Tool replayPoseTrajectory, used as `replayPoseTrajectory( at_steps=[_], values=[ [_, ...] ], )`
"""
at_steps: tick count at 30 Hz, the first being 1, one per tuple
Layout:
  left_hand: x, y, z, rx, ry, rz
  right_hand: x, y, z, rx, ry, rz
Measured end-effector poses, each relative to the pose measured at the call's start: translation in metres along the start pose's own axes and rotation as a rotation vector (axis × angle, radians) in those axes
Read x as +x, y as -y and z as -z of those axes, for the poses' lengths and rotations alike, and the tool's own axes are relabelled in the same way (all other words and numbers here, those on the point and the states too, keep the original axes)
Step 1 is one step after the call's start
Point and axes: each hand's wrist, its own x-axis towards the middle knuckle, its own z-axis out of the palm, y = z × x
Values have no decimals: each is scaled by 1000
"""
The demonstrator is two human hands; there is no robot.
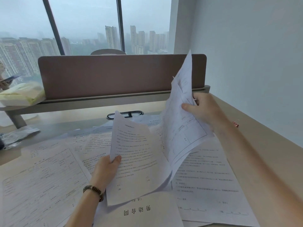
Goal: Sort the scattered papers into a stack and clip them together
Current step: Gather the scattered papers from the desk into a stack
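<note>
White printed paper sheets, pinched upright by the right hand at frame right, stand just right of the text sheet pinched by the left hand at centre; the rose-gold binder clip lies beyond the right wrist.

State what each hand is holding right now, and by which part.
The left hand pinches one printed sheet at its left edge. The right hand grips several raised sheets by their right edge. Both are lifted off the desk.
</note>
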Motion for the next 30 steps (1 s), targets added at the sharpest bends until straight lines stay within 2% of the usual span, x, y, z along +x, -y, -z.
replayPoseTrajectory(
  at_steps=[2, 5, 10, 15, 19, 24, 30],
  values=[
    [-1, -1, 0, -8, 3, -11, -5, 18, 3, 29, 20, 64],
    [0, 0, 1, -44, -3, -9, -12, 41, 7, 200, 53, 120],
    [2, 6, 1, -197, 8, 24, -16, 54, 11, 390, -27, 147],
    [0, -2, 2, -473, 49, 77, -12, 28, 4, 457, -133, 5],
    [-8, -11, 7, -652, 117, 27, -16, -10, -19, 425, -97, -207],
    [-11, -13, 10, -737, 186, -11, -32, -48, -53, 427, -14, -399],
    [-15, -18, 9, -733, 181, -115, -45, -64, -71, 442, -34, -418]
  ],
)
